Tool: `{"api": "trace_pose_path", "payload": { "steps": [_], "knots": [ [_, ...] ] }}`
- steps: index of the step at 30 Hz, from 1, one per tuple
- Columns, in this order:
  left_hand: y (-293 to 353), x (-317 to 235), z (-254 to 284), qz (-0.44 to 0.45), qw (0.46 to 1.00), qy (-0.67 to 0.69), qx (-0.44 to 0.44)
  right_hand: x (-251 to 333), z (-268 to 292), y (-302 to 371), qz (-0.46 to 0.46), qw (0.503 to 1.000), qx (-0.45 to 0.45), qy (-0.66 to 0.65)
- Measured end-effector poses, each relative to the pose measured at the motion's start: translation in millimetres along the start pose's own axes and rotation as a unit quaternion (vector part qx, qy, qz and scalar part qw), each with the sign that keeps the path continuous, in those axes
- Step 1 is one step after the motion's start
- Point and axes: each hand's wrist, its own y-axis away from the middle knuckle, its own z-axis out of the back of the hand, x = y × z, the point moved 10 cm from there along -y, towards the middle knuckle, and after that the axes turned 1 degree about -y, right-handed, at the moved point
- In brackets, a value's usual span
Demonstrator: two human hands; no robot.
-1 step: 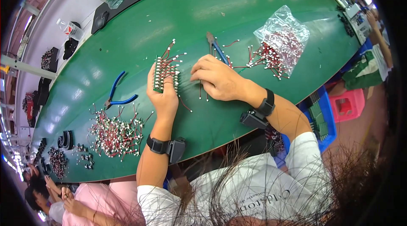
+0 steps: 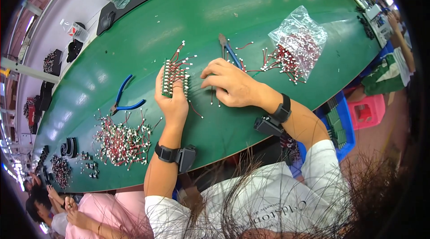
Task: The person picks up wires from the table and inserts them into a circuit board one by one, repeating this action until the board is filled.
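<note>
My left hand [image 2: 174,102] grips a green circuit board panel [image 2: 168,77], its thumb lying over the front. Rows of small white connectors line the panel. Red and black wire leads [image 2: 181,60] with white plugs stick out from its upper and right sides. My right hand [image 2: 230,82] hovers just right of the panel, fingers bent and apart, nothing visible between them. Beneath it a few wire leads [image 2: 212,96] show on the table, partly covered by the hand. Beyond that hand lie blue-handled pliers [image 2: 233,54].
Blue-handled cutters [image 2: 120,98] lie left, above a pile of wired connectors [image 2: 123,142]. A clear plastic bag [image 2: 298,42] of wire leads rests at right. Small black parts [image 2: 61,169] are at far left. A blue crate [image 2: 342,127] and pink stool [image 2: 367,111] stand beyond the table's right edge. Other people sit nearby.
The fingers of my right hand have spread slightly. My left hand and the panel stay in place.
</note>
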Motion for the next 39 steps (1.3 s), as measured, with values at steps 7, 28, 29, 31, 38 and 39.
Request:
{"api": "trace_pose_path", "payload": {
  "steps": [7,28,29,31,38,39],
  "knots": [
    [-1,2,-1,0.003,1.0,-0.002,0.003,10,-1,11,0.016,0.987,0.121,0.101],
    [0,7,-2,0.017,1.0,0.005,0.0,2,-25,5,0.022,0.996,0.073,0.036],
    [0,7,-2,0.017,1.0,0.005,-0.001,5,-23,5,0.028,0.998,0.062,0.003],
    [-2,9,-1,0.019,1.0,0.008,-0.001,8,-25,3,0.022,0.998,0.057,-0.012],
    [-2,8,-2,0.009,1.0,0.005,0.003,9,-29,7,0.006,0.996,0.076,-0.048],
    [-1,7,-1,0.009,1.0,0.006,0.001,9,-29,8,0.007,0.996,0.078,-0.048]
  ]
}}
